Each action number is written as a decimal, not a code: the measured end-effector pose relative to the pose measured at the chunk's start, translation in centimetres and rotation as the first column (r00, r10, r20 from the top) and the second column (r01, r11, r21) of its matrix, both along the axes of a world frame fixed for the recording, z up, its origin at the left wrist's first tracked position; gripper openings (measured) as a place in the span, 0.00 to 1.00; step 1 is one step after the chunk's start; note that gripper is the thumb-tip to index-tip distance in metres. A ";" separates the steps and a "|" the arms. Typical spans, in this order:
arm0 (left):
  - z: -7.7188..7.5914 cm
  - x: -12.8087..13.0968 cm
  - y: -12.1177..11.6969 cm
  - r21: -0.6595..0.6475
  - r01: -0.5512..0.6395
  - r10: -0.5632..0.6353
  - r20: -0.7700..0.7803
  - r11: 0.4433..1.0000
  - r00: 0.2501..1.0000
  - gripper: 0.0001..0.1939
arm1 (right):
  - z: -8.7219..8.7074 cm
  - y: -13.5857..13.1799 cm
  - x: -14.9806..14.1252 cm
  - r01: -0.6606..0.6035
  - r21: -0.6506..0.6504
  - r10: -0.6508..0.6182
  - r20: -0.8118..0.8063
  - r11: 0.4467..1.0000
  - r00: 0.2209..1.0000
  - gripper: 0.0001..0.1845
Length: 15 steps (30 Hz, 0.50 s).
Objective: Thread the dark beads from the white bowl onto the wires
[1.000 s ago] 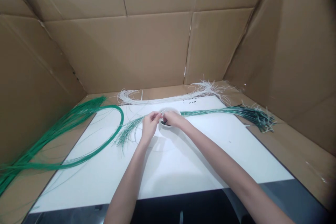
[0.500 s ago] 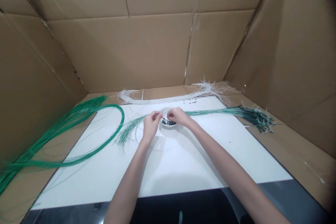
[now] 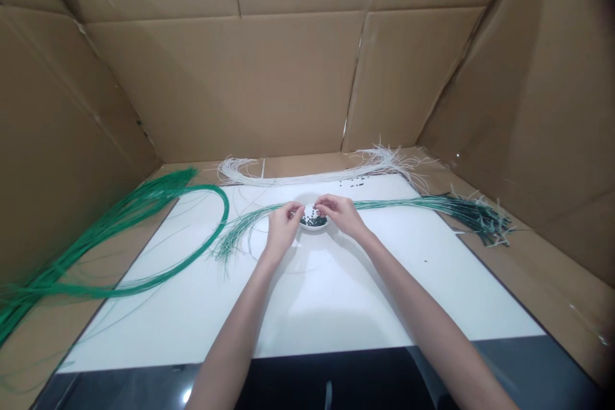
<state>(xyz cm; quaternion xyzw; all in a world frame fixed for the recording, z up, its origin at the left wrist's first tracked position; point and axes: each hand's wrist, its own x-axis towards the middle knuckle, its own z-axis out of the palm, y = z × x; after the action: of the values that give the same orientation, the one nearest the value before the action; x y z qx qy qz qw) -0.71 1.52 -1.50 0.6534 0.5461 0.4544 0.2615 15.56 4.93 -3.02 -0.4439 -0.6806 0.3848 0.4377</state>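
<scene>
Over a small white dish [image 3: 314, 229], our two bare hands meet, reaching in from the bottom of the view. The dish sits near the far edge of a white board [image 3: 317, 295] and holds a heap of small black beads [image 3: 313, 221]. Our left hand [image 3: 283, 229] is just left of the dish, its fingers curled and its thumb and fingertips drawn together at the rim. Our right hand [image 3: 339, 214] is just right of the dish, with its fingertips also pressed together and angled down over the beads. We cannot tell whether either pinch holds a bead, because the fingers hide anything so small.

Thin green wires [image 3: 408, 204] pass just behind the dish, fanning out by our left hand and running right to a dark, frayed bunch of ends [image 3: 483, 218]. Left of the dish, a thicker green wire bundle [image 3: 120, 221] loops across the board and trails off its left side. Beyond the dish, a long sweep of white strands [image 3: 312, 178] lies along the far edge of the board, with a few loose black beads [image 3: 355, 183] between it and the dish. Tan cardboard walls [image 3: 230, 83] rise behind and beside all of this.
</scene>
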 end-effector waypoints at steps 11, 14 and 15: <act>-0.2 0.0 0.0 0.024 0.001 0.001 -0.058 1.000 0.998 0.09 | 0.1 0.0 -0.1 0.032 0.042 -0.033 0.031 0.999 0.999 0.07; -0.3 0.0 0.1 0.034 0.001 0.001 -0.044 0.999 0.999 0.09 | 0.6 -0.4 -0.1 0.036 0.057 -0.033 -0.064 0.998 0.997 0.07; -0.2 0.0 0.0 0.039 0.002 0.000 -0.040 0.999 0.999 0.09 | 0.7 -0.6 -0.1 0.036 0.039 -0.031 -0.121 0.999 0.992 0.07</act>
<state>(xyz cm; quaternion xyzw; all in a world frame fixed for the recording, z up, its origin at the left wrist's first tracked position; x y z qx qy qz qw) -0.70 1.53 -1.74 0.6676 0.5420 0.4517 0.2379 15.45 4.34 -2.34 -0.4223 -0.6533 0.3894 0.4932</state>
